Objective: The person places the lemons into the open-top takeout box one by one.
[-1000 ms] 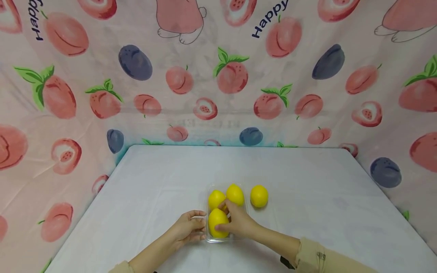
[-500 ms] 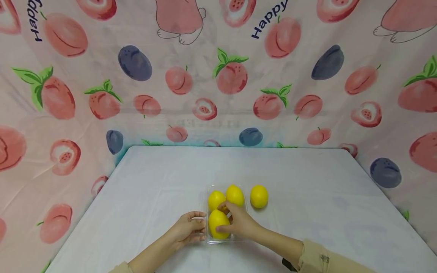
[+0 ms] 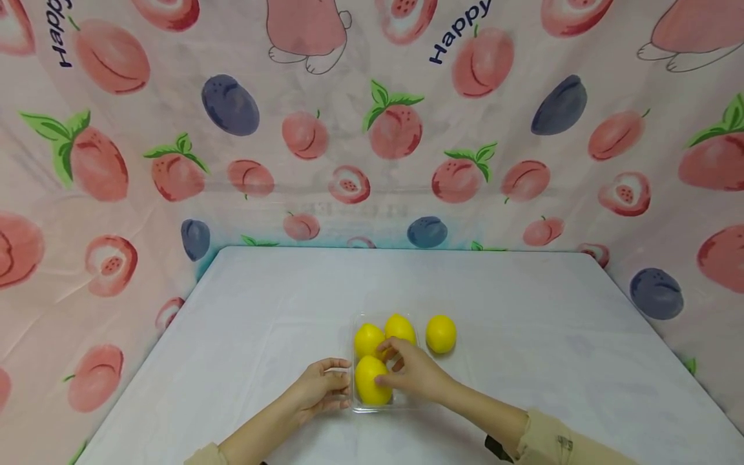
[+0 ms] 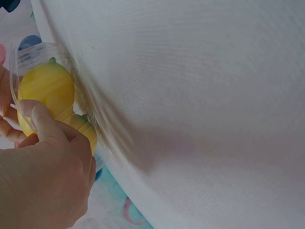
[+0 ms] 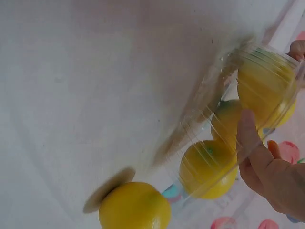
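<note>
A clear plastic tray (image 3: 356,403) sits near the front of the white table and holds three yellow lemons. My left hand (image 3: 343,381) pinches the tray's left wall, thumb (image 4: 40,119) against the plastic in the left wrist view. My right hand (image 3: 386,365) reaches over the tray from the right. Its thumb (image 5: 250,138) and fingers are curled round the near lemon (image 3: 367,381), seen through the tray wall as the near lemon (image 5: 264,81) in the right wrist view. Behind it lie the other two lemons (image 3: 368,338) (image 3: 401,326). A fourth lemon (image 3: 441,333) rests on the cloth just right of the tray.
The white tablecloth (image 3: 261,303) stretches out to the left, right and back of the tray. A fruit-printed curtain (image 3: 372,129) closes in the table on three sides. The loose lemon (image 5: 135,206) lies close to the tray's right wall.
My right hand has shifted slightly to the right over the near lemon. The left hand, tray and other lemons have stayed put.
</note>
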Demonstrator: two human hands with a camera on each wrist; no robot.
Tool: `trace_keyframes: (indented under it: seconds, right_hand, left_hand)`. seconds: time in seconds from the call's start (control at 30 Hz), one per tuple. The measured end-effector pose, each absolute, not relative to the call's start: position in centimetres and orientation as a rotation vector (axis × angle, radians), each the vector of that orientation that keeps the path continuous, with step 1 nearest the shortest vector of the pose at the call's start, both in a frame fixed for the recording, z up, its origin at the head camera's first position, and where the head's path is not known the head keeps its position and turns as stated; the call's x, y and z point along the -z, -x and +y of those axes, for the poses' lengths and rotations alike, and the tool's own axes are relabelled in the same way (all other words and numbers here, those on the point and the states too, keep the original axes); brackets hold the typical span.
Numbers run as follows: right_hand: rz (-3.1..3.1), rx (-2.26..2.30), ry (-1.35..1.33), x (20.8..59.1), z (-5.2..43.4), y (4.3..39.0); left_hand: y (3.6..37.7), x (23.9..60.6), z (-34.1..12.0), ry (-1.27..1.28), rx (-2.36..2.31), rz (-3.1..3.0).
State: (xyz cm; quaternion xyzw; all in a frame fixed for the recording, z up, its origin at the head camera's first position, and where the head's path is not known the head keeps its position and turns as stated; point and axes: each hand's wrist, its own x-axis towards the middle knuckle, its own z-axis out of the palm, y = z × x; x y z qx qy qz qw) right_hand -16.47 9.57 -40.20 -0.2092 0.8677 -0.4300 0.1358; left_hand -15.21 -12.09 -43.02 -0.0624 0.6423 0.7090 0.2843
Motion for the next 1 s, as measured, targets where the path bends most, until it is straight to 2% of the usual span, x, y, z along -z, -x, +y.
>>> trace_keyframes:
  seconds: [0.67,1.0]
  right_hand:
    - [2.524,1.339,0.527,38.4,13.1,17.5]
    - [2.483,1.47,0.359,36.8,15.7,19.8]
  left_hand:
    - [15.1,42.9,-12.0,0.158,-1.897,1.721]
    - [15.1,43.2,-12.1,0.173,-1.908,1.733]
